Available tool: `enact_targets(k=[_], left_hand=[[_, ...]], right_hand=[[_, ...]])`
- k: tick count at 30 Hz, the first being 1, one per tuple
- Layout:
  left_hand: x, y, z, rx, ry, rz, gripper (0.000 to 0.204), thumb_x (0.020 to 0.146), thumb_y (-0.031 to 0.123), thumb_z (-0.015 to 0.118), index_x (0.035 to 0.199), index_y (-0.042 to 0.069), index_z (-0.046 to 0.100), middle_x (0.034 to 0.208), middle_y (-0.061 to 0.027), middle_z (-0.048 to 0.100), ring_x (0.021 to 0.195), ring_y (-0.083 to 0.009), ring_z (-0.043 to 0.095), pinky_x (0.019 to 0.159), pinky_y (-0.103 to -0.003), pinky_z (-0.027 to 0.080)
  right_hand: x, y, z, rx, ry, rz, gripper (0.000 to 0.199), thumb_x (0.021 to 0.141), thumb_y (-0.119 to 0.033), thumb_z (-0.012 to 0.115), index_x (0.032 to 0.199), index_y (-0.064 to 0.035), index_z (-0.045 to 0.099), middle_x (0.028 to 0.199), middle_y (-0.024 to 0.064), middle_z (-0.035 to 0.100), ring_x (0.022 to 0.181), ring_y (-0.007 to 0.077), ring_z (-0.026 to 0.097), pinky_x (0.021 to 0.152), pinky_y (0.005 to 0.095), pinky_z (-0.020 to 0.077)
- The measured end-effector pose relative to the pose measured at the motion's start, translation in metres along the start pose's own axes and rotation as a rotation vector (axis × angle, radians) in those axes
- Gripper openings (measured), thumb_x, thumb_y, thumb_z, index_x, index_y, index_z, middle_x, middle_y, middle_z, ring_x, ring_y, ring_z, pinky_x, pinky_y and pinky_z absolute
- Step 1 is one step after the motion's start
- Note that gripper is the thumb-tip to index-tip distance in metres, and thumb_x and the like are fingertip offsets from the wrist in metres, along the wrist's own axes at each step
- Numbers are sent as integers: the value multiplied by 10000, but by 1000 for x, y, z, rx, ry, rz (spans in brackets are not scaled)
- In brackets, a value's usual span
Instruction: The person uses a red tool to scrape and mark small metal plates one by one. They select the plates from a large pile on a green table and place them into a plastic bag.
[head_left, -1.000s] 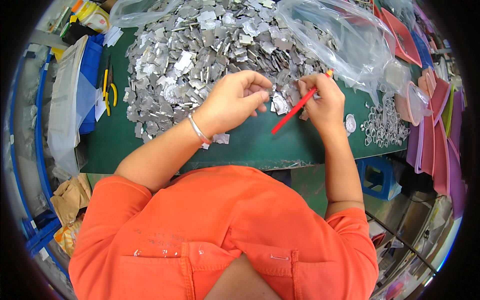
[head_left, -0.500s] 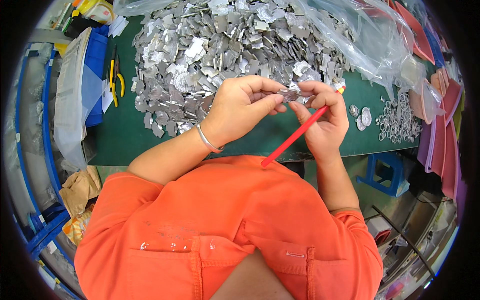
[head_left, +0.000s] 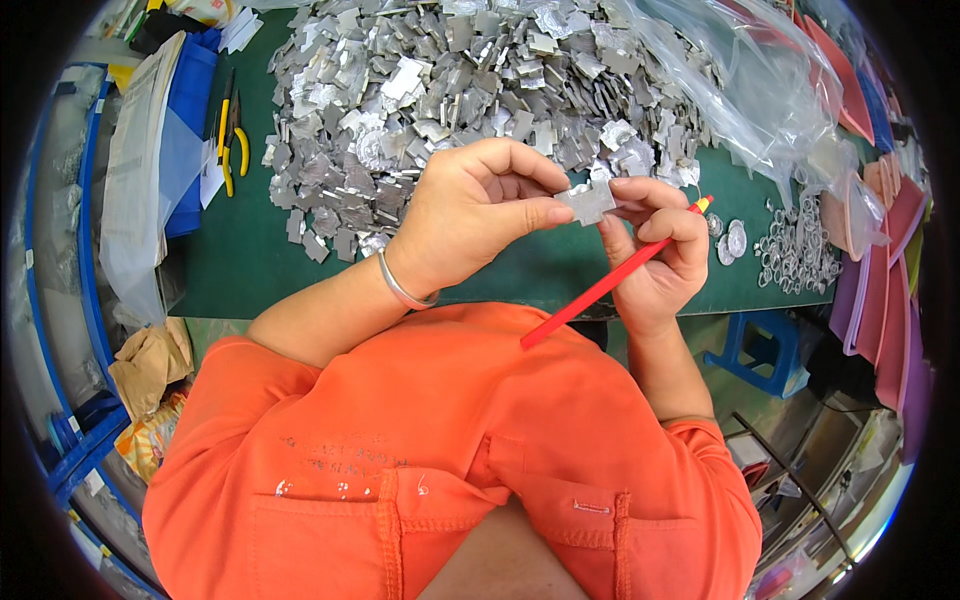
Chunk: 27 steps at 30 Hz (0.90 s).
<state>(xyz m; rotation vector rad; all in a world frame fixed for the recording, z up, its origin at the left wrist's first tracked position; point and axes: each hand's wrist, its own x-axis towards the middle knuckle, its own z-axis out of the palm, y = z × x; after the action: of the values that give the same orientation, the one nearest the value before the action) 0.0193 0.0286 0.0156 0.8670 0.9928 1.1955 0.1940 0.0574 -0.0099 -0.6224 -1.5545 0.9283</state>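
Note:
A small flat silver metal piece (head_left: 588, 202) with a notched outline is held between my two hands, its broad face turned up. My left hand (head_left: 487, 205), with a bangle on its wrist, pinches the piece's left edge between thumb and fingers. On its right side, the fingertips of my right hand (head_left: 655, 255) grip the same piece. A red pencil-like stick (head_left: 610, 284) with a yellow tip rests in my right hand, slanting down toward my orange shirt. Just beyond the hands lies a large heap of similar metal pieces (head_left: 430, 110).
The heap lies on a green tabletop (head_left: 240, 270). Pliers with yellow handles (head_left: 236, 150) lie left, beside a blue bin (head_left: 190, 130). At right are clear plastic sheeting (head_left: 760, 100), several round medallions (head_left: 732, 240) and many metal rings (head_left: 800, 245). A blue stool (head_left: 760, 350) stands below.
The metal piece has turned from nearly edge-on to showing its broad face. My right hand has shifted slightly right and down with the red stick. The left still pinches the piece.

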Motion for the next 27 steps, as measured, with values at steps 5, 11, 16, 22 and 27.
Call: enact_targets(k=[5, 11, 16, 22, 27], left_hand=[[0, 1, 0, -12, 32, 23, 212, 727, -67, 653, 917, -56, 560, 905, -106, 596, 816, -163, 604, 727, -263, 508], [0, -6, -3, 11, 23, 123, 211, 728, -71, 651, 918, -44, 562, 897, -124, 599, 794, -157, 599, 713, -254, 503], [3, -8, 1, -61, 79, 29, 227, 838, 89, 588, 1016, -44, 542, 927, -147, 605, 787, -167, 606, 693, -265, 516], [4, -15, -7, -499, -136, -531, 341, 914, 276, 458, 1049, -31, 523, 846, -95, 585, 694, -143, 593, 524, -232, 510], [5, -8, -5, -370, -5, -443, 186, 869, 146, 530, 977, -6, 539, 802, -64, 568, 651, -114, 566, 495, -213, 462]], right_hand=[[-2, -1, 0, 64, 8, 38, 316, 708, 115, 647, 802, -39, 388, 953, 198, 563, 814, 201, 594, 704, 286, 516], [-5, -1, 3, 68, 11, 33, 319, 701, 109, 659, 791, -43, 394, 919, 185, 575, 788, 187, 589, 689, 277, 508], [6, -3, 4, -231, -77, -274, 319, 652, 104, 698, 723, -48, 426, 853, 146, 604, 743, 233, 593, 643, 310, 499], [20, 5, 2, -406, -118, -175, 288, 630, 58, 704, 708, -29, 442, 779, 133, 613, 694, 263, 600, 618, 333, 481], [49, 40, -26, -854, -241, -76, 238, 615, 21, 680, 717, -34, 472, 752, 100, 600, 662, 322, 537, 600, 379, 443]])
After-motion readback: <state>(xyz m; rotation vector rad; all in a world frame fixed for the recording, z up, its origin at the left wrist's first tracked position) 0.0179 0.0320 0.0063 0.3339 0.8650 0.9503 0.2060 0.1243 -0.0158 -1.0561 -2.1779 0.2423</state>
